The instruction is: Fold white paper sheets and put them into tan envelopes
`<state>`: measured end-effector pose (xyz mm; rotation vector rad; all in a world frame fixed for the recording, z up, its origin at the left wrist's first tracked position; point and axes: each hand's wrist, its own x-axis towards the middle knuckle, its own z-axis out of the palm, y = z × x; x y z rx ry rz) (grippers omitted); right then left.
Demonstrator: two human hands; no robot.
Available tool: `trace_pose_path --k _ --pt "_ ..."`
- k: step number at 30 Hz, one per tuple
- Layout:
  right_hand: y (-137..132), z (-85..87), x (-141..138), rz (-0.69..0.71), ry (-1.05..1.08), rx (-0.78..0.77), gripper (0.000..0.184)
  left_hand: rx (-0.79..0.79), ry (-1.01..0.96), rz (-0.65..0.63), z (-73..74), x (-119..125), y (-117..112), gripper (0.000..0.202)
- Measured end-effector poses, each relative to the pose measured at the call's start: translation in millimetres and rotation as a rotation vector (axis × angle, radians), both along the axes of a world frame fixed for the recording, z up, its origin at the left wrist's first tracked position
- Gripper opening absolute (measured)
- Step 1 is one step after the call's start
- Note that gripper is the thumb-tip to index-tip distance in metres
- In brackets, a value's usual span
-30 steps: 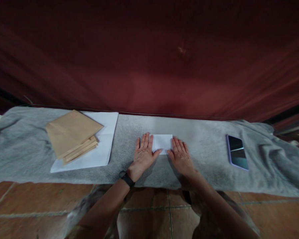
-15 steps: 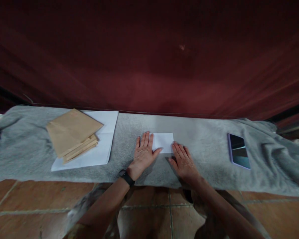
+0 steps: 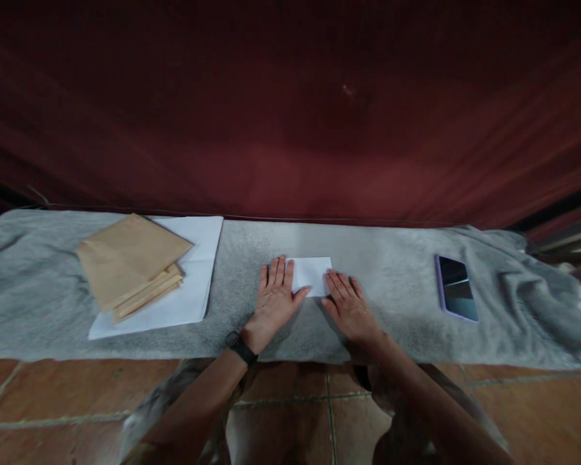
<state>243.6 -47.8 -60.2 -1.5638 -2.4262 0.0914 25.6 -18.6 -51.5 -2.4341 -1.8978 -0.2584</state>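
A small white rectangle of paper (image 3: 310, 274), perhaps folded, lies flat on a grey cloth (image 3: 392, 290) in front of me. My left hand (image 3: 275, 296) rests palm down at its left edge, fingers stretched out and thumb on the paper's lower part. A dark band circles that wrist. My right hand (image 3: 347, 305) lies flat at the paper's right edge, its fingertips touching the corner area. Neither hand grips anything.
To the left, several brown paper envelopes (image 3: 133, 255) lie on larger white sheets (image 3: 206, 271). A phone with a purple edge (image 3: 456, 289) sits at the right. Behind the cloth rises a dark red surface (image 3: 271, 174); a tiled floor (image 3: 290, 413) shows below.
The whole view has shifted slightly, so everything sits a little further left. Both hands stay flat at the paper's sides, with hardly any movement against it.
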Motion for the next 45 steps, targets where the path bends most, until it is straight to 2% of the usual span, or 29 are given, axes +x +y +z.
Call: trace_pose_path --k 3,8,13,23,30,35,40,45 --pt "9 -1.4 -1 -0.008 0.001 -0.013 0.059 0.002 -0.017 -0.071 5.9 2 -1 0.067" --pt "20 -3.9 -2 -0.012 -0.001 0.013 0.058 -0.031 -0.079 -0.290 9.2 7 -4 0.052" --pt "30 -2.7 -5 -0.013 -0.019 0.035 0.056 -0.071 -0.119 -0.443 4.6 12 -10 0.054" --pt "49 -3.7 -13 -0.076 -0.023 0.014 0.056 -0.135 -0.110 -0.583 10.0 14 -22 0.068" --pt "52 -7.8 -11 -0.072 -0.025 0.033 0.056 -0.123 -0.093 -0.602 10.5 7 -25 0.059" --pt "50 -10.0 -8 -0.078 -0.033 0.045 0.056 -0.103 -0.081 -0.570 7.7 2 -28 0.062" --pt "50 -10.9 -7 -0.103 -0.034 0.051 0.056 -0.106 -0.093 -0.489 2.9 1 -33 0.068" --pt "49 -8.8 -3 -0.125 -0.053 0.033 0.055 -0.100 -0.075 -0.368 4.2 2 -37 0.073"
